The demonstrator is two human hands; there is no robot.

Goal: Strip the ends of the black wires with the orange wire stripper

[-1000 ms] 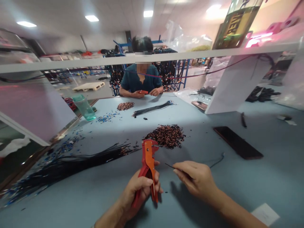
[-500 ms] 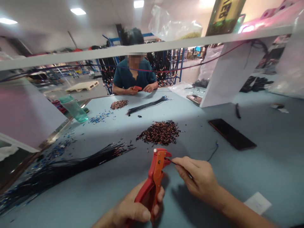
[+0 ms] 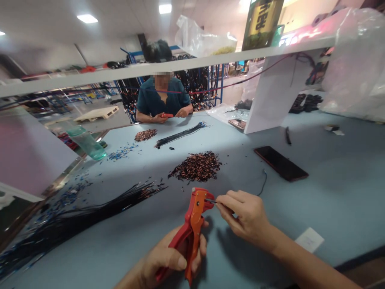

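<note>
the single head-worn view is looking forward and slightly down across the blue table [image 3: 331, 192], sitting close above the person's own hands at the bottom edge and reaching far across to a co-worker [image 3: 162, 100] facing it from the opposite side.

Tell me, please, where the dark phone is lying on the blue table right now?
In the head view, the dark phone lies flat on the table, right of centre, beyond the right hand and right of the pile of wire bits.

Bright ceiling panels; soft shadows; blurred, bowed wide-angle edges; pink glare
</note>
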